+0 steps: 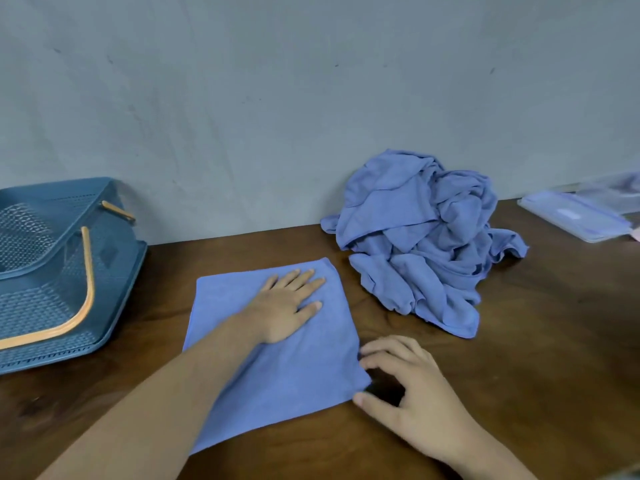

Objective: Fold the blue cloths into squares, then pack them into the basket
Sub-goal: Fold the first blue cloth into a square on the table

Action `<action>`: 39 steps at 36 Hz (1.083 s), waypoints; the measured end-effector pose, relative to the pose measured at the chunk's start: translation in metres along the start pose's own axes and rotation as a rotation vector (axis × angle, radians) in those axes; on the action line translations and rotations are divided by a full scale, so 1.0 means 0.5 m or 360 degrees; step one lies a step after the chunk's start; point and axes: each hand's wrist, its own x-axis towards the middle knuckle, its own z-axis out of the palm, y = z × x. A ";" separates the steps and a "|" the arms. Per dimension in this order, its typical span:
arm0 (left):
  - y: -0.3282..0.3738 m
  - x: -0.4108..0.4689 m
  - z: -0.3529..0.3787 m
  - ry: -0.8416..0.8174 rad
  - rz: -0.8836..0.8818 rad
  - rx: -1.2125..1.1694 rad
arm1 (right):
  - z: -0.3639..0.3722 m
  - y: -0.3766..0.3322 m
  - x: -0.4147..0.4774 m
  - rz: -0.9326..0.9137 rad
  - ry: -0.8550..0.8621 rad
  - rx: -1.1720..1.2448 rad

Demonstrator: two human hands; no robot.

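the cloth [277, 368] under the left hand [284, 306] is plain blue; the heap [422, 244] beyond the right hand [408, 386] matches; the teal lattice-patterned basket [114, 258] has orange handles [74, 313].

The person's left hand [284, 306] and right hand [408, 386] were bare, as were both forearms down to the near edge, with slim fingers, short plain fingernails and a blurred grey sliver at the near right corner.
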 end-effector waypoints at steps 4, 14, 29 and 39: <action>-0.004 0.008 0.011 0.0024 0.0012 0.0003 | 0.001 0.006 -0.001 -0.0180 -0.0191 -0.0068; 0.017 0.021 0.019 0.0049 0.0024 -0.0038 | -0.008 0.029 -0.011 0.0116 0.0061 0.0318; 0.012 0.014 0.018 0.0028 0.0017 -0.0063 | -0.012 -0.003 -0.013 0.0300 0.0143 0.0964; 0.021 0.001 0.015 0.0384 0.0058 -0.0094 | 0.003 -0.011 -0.024 0.0361 0.0199 0.0486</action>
